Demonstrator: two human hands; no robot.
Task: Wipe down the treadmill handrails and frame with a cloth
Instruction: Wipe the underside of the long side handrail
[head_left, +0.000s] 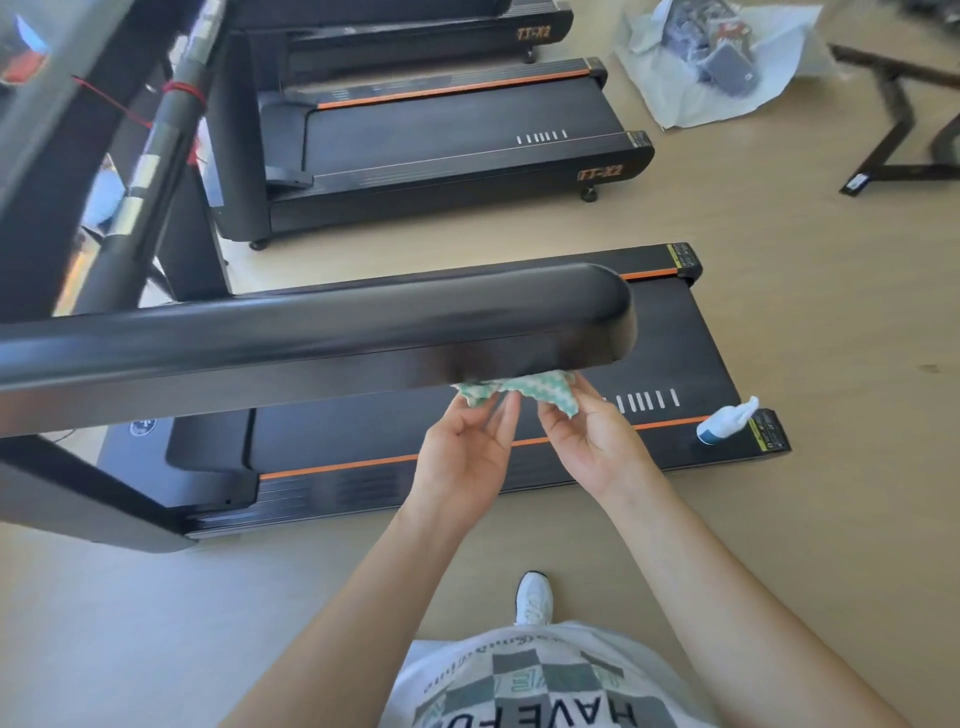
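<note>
One green-patterned cloth (524, 391) hangs bunched just under the handrail (311, 332), at its rounded end. The left hand (467, 447) and right hand (592, 447) each pinch an edge. The rail's long axis runs off leftward from the grip, so the left hand probably leads. A spray bottle (727, 422) lies nearby.
</note>
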